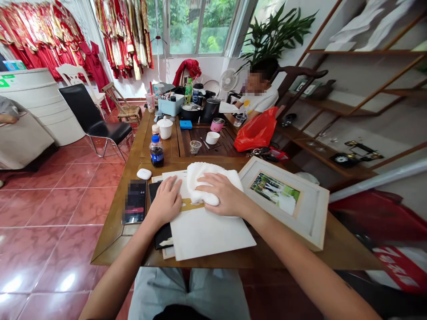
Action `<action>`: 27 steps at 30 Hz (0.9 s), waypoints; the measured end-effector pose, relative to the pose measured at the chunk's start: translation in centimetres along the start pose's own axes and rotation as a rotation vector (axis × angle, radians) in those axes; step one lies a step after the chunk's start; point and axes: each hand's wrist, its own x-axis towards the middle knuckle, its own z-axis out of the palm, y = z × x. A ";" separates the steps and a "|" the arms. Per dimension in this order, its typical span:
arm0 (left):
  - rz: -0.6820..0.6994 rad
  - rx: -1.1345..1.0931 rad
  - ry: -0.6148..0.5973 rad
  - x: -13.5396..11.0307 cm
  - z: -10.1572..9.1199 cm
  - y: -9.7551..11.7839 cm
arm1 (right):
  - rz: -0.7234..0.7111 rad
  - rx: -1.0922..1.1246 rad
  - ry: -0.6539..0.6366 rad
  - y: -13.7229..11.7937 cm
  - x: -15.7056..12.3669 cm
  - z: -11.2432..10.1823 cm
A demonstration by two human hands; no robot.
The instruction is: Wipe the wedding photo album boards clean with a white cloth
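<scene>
item one: white cloth (196,171), folded and bunched, lying on the upper part of a pale board (213,235) near the table's front edge. looks light, soft and yielding, thick like towelling; i judge it hard to damage and best held by a gathered handful, with the palm spread over the fold.

item two: the pale board itself, flat, with a gold-brown band (191,205) across it, partly hidden by the cloth. probably thin, fairly stiff and light, its face perhaps smooth enough to slide; best held by the edges or steadied with a flat palm. it rests over a black flat piece (162,238), which shows at its left.

item three: right hand (222,193), part-closed, fingers curled over the cloth and holding it down against the board.

item four: left hand (167,200), unclenched, fingers extended and laid at the board's upper left side; i see nothing gripped in it.

item five: framed photograph (276,192), lying face up just right of the board; likely rigid, best lifted by its wooden sides.

sundries on the wooden table (110,235): phone (135,202), white case (144,174), blue-capped bottle (156,153), lidded white cup (165,128), red bag (256,131).
</scene>
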 end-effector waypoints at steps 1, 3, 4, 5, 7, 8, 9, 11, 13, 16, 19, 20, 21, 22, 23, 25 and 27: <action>0.007 -0.007 0.005 0.0 0.0 0.0 | -0.024 0.011 -0.008 -0.5 0.4 0.1; 0.025 -0.027 0.007 0.1 0.0 -0.1 | -0.066 0.030 -0.022 -1.4 1.2 0.4; 0.032 -0.037 0.006 0.1 -0.1 -0.1 | -0.078 0.036 -0.026 -1.7 1.5 0.6; 0.039 -0.045 0.003 0.1 -0.1 -0.2 | -0.084 0.040 -0.027 -2.0 1.7 0.7; 0.042 -0.047 -0.004 0.1 -0.2 -0.2 | -0.083 0.041 -0.019 -1.9 1.6 0.8; 0.037 -0.043 -0.007 0.1 -0.2 -0.2 | -0.075 0.038 -0.005 -1.6 1.5 0.8; 0.031 -0.038 -0.008 0.1 -0.2 -0.2 | -0.062 0.032 0.013 -1.1 1.2 0.8; 0.015 -0.029 -0.004 0.1 -0.2 -0.3 | -0.020 0.014 0.056 0.2 0.5 0.6; 0.005 -0.027 -0.003 0.1 -0.1 -0.3 | 0.024 0.002 0.090 1.5 -0.1 0.4; 0.001 -0.030 -0.008 0.1 0.0 -0.3 | 0.047 -0.005 0.104 2.6 -0.2 0.2; 0.005 -0.029 -0.008 0.1 0.1 -0.3 | 0.011 0.000 0.082 2.1 0.7 0.3; 0.010 -0.028 -0.005 0.1 0.1 -0.3 | -0.006 0.003 0.070 1.8 1.1 0.4; 0.015 -0.029 -0.002 0.1 0.1 -0.3 | -0.025 0.008 0.057 1.4 1.6 0.5; 0.021 -0.030 0.001 0.2 0.1 -0.3 | -0.045 0.012 0.043 1.0 2.1 0.6; 0.028 -0.033 0.002 0.2 0.1 -0.3 | -0.064 0.017 0.028 0.7 2.5 0.7; 0.037 -0.043 0.002 0.2 0.1 -0.4 | -0.091 0.025 0.001 0.5 3.2 0.8; 0.030 -0.053 0.001 0.2 0.0 -0.4 | -0.088 0.027 -0.013 0.7 3.5 0.8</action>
